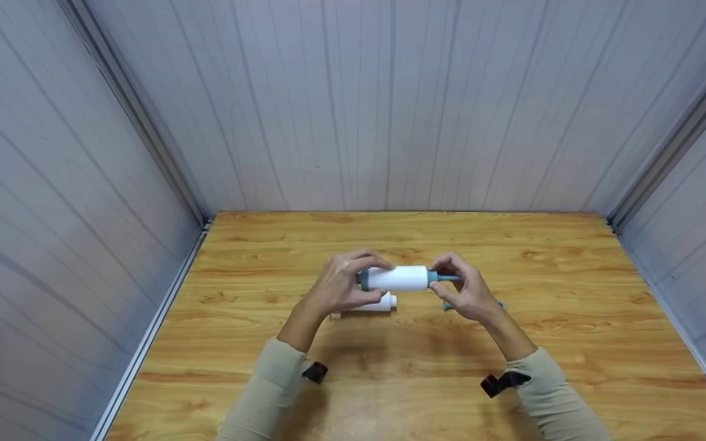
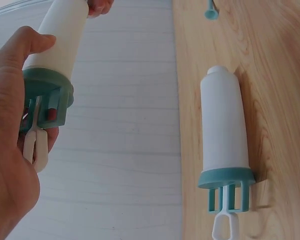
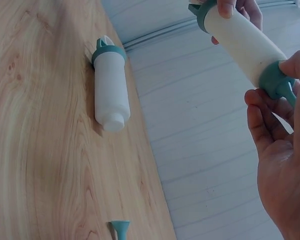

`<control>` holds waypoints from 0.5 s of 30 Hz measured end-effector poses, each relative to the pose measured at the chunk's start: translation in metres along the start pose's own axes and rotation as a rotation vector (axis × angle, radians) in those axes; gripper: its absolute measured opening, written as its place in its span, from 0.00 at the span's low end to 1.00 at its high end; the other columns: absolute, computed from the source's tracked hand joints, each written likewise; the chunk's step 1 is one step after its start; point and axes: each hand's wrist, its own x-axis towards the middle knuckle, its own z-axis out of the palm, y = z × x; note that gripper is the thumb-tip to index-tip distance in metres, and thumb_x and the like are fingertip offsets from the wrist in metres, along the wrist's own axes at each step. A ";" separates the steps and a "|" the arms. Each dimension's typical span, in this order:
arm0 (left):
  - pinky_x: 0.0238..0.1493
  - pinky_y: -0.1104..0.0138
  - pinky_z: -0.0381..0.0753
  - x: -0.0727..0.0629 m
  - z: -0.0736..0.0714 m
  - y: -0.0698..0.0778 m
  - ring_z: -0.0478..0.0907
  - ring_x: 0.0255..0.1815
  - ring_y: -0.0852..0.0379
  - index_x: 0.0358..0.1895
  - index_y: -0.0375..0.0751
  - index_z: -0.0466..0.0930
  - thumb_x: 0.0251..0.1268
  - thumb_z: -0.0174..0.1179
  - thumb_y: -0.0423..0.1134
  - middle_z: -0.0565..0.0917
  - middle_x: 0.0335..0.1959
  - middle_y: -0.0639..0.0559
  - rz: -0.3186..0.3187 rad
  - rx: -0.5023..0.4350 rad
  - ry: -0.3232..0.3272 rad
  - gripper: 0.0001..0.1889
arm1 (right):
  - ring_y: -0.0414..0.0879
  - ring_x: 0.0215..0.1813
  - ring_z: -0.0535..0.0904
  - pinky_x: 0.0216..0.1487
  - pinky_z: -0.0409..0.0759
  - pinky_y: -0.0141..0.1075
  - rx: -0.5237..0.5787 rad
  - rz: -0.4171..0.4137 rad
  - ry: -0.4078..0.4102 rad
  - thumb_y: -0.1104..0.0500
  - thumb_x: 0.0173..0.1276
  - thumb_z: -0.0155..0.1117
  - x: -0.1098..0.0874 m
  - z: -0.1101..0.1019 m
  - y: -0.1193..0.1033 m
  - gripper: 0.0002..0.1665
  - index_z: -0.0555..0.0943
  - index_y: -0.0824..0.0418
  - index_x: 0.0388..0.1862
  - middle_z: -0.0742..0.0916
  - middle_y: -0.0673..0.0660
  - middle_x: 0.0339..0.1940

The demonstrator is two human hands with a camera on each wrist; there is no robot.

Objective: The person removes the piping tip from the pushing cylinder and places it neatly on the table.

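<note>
A white piping syringe (image 1: 403, 278) is held level above the table between both hands. My left hand (image 1: 342, 283) grips the barrel near its teal end cap (image 2: 47, 80), thumb on the side; a white pull loop (image 2: 36, 150) sticks out beyond this cap. With thumb and fingers, my right hand (image 1: 469, 291) pinches the teal nozzle (image 3: 276, 81) at the other end. A second white syringe (image 2: 224, 122) lies on the table below, partly hidden by my left hand in the head view. It has a teal cap, but no nozzle on its narrow neck.
A loose teal nozzle (image 3: 121, 229) lies on the wooden table (image 1: 414, 392), mostly covered by my right hand in the head view. Pale panel walls (image 1: 390, 110) enclose the table at the back and on both sides.
</note>
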 end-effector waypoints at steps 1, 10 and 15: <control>0.43 0.56 0.94 0.000 0.000 0.000 0.93 0.45 0.47 0.57 0.47 0.93 0.61 0.80 0.40 0.94 0.56 0.45 -0.005 -0.009 -0.001 0.20 | 0.32 0.58 0.86 0.60 0.87 0.24 -0.005 -0.007 -0.002 0.85 0.69 0.61 0.000 0.000 -0.001 0.18 0.75 0.82 0.57 0.86 0.39 0.56; 0.44 0.54 0.94 0.000 -0.002 0.000 0.93 0.46 0.46 0.57 0.47 0.93 0.62 0.81 0.42 0.93 0.57 0.46 -0.004 0.003 -0.006 0.20 | 0.32 0.56 0.85 0.56 0.88 0.26 -0.026 0.014 -0.012 0.82 0.74 0.58 0.002 0.003 -0.004 0.18 0.73 0.81 0.60 0.85 0.40 0.57; 0.46 0.52 0.95 -0.001 -0.002 0.002 0.93 0.48 0.46 0.57 0.47 0.93 0.63 0.81 0.42 0.93 0.57 0.46 -0.006 0.014 -0.004 0.19 | 0.33 0.46 0.85 0.45 0.89 0.29 -0.032 0.031 -0.025 0.80 0.81 0.53 0.002 0.003 -0.003 0.11 0.73 0.78 0.58 0.86 0.41 0.50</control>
